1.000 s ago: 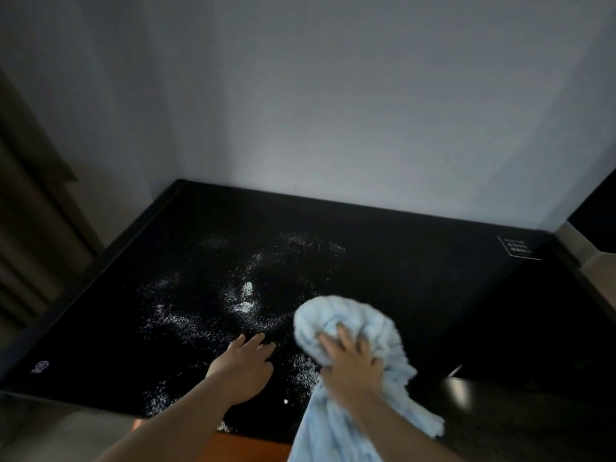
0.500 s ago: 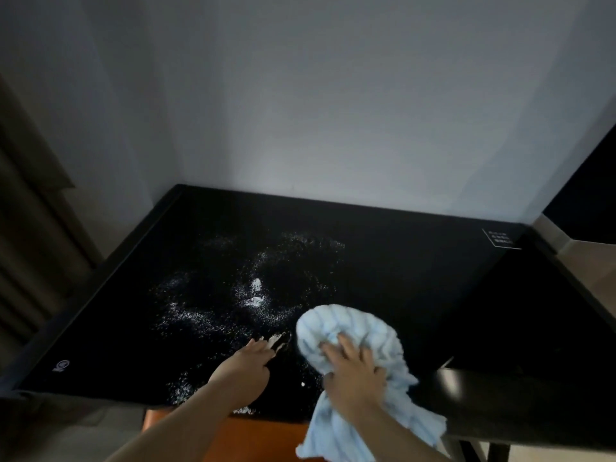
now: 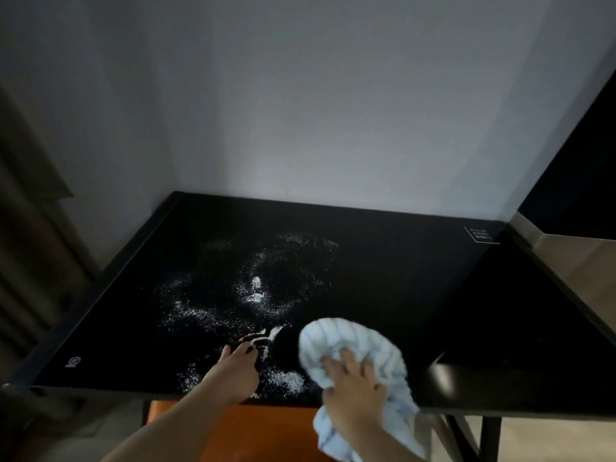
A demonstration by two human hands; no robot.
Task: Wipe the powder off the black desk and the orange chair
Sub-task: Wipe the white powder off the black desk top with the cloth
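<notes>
White powder [image 3: 256, 295] is scattered over the middle of the black desk [image 3: 400, 261], with a denser patch [image 3: 286, 380] near the front edge. My right hand [image 3: 353, 391] presses a light blue cloth [image 3: 353, 338] onto the desk, fingers spread over it, right of the powder. My left hand [image 3: 238, 371] rests palm down on the desk near the front edge, fingertips at a swept line of powder. The orange chair [image 3: 260, 431] shows below the desk's front edge, partly hidden by my arms.
A grey wall stands behind the desk. A second dark surface [image 3: 520, 391] adjoins on the right, with a black leg [image 3: 488, 438] beneath it. Brown curtain folds [image 3: 26, 261] hang at the left. A small white label [image 3: 481, 234] sits in the desk's far right corner.
The cloth under my right hand has slid toward the front right, leaving a wiped dark strip. My left hand curled slightly, sweeping powder into a line. The view drew back, showing more chair.
</notes>
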